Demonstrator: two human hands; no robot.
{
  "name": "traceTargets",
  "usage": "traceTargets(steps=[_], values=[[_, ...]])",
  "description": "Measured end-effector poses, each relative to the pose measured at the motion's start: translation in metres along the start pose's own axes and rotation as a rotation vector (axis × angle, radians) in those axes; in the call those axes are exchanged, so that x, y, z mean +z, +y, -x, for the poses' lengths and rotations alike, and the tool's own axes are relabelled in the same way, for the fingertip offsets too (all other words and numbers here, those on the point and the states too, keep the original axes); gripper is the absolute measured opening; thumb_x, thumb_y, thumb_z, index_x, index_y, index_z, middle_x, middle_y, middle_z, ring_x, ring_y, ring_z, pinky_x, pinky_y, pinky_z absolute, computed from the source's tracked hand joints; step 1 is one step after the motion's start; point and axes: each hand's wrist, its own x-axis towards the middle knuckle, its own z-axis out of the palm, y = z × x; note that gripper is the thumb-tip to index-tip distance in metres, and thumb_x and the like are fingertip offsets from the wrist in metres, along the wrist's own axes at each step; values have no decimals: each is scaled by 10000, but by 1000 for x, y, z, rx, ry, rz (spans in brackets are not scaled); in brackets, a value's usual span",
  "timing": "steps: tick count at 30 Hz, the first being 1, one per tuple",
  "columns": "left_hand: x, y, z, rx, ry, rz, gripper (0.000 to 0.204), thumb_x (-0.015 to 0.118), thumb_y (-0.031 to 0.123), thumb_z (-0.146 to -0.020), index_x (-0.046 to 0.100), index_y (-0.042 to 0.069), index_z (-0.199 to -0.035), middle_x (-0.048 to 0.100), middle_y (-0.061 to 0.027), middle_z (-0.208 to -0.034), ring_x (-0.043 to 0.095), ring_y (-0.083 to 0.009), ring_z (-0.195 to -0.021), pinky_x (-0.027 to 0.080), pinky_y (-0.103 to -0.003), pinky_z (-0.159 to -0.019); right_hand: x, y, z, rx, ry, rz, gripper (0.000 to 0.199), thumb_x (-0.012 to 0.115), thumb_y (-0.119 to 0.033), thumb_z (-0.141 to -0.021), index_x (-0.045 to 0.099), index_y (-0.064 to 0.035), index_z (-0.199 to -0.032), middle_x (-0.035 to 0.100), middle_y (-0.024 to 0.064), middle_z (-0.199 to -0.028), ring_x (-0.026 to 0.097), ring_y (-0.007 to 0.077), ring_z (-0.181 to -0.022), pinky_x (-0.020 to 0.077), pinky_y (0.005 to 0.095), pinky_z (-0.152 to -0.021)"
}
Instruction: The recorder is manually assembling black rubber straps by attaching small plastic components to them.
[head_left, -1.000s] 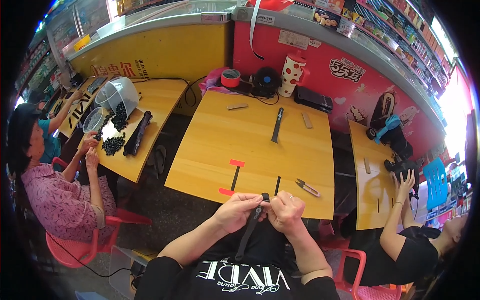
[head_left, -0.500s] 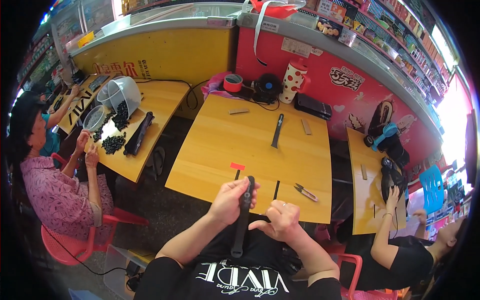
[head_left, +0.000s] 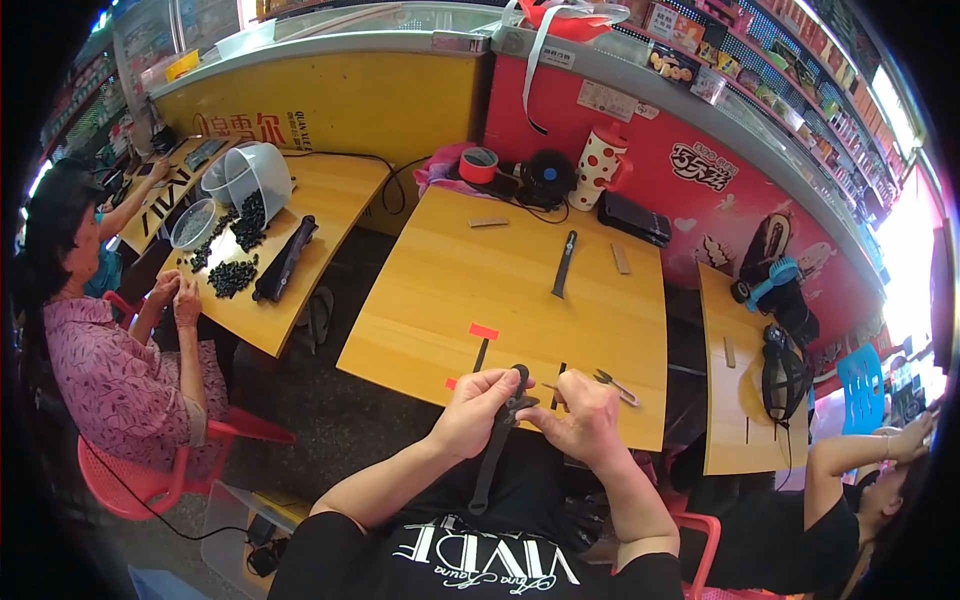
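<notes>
The left hand (head_left: 468, 414) is clamped on a black strap (head_left: 489, 467), which hangs below it; the right hand (head_left: 587, 416) is curled with its thumb at the strap, its grip unclear; snips (head_left: 628, 396) lie on the desk (head_left: 450, 270) just beyond it.

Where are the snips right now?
In the head view, the snips lie toward the middle table's front-right corner, just right of the right hand.
</notes>
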Motion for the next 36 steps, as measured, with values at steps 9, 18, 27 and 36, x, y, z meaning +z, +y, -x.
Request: traceTargets(steps=[9,18,27,36], values=[[9,2,10,-53,64,-20,246,518,215,-972,627,-5,-974,616,-26,-766,582,-79,-670,477,-214,-612,9,2,1,-250,37,86,318,723,-320,-749,519,-108,-628,454,49,-552,507,203,-454,362,324,-392],[-128,71,-117,259,543,-354,295,529,226,-951,587,9,-759,518,-17,-550,492,-100,-439,389,-244,-401,-29,-46,20,-592,-151,-417,413,731,-381,-706,459,-87,-606,389,20,-575,406,170,-431,284,310,-372],[-175,53,-141,804,632,-1538,257,653,188,-835,644,-55,-919,642,-163,-832,599,-327,-784,471,-392,-680,-37,-20,-1,-209,136,-178,296,638,-221,-867,488,-53,-674,424,99,-549,484,273,-448,316,344,-409],[-12,62,-77,-51,-242,-413,371,580,276,-929,583,21,-1200,661,-77,-1021,612,-111,-812,492,-255,-688,-22,45,-93,89,204,-33,257,577,-194,-929,544,-8,-756,465,165,-574,469,314,-473,336,363,-450]])
